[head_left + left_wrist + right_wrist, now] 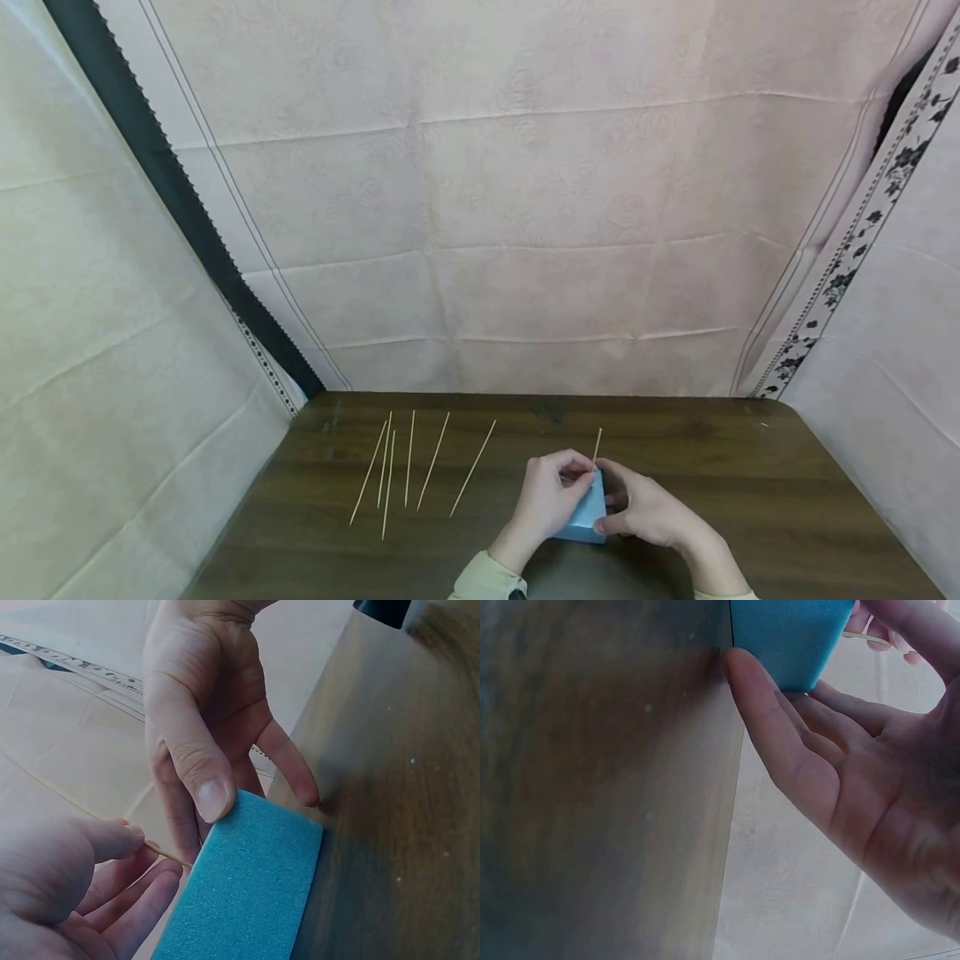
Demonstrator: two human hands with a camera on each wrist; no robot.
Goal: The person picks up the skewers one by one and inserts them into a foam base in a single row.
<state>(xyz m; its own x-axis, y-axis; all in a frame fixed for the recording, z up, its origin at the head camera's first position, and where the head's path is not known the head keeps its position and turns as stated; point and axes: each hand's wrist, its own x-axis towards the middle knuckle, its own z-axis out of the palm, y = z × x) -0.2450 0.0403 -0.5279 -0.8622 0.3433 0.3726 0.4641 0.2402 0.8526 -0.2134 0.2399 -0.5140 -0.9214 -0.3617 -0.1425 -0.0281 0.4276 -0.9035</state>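
A blue foam block (588,518) sits on the dark wooden table between the two hands. My left hand (549,493) pinches a thin wooden stick (597,446), which rises above the block's top. In the left wrist view the stick's near end meets the side of the foam (251,881); whether it has entered is hard to tell. My right hand (654,505) holds the block, its thumb (212,796) on one edge and its fingers around the far side. From the right wrist view, the fingers (780,742) touch the block's lower end.
Several similar thin sticks (408,458) lie spread out on the left part of the table (315,533). Pale cloth hangs behind (525,208) and along both sides. A dark strip (187,200) runs down the left corner.
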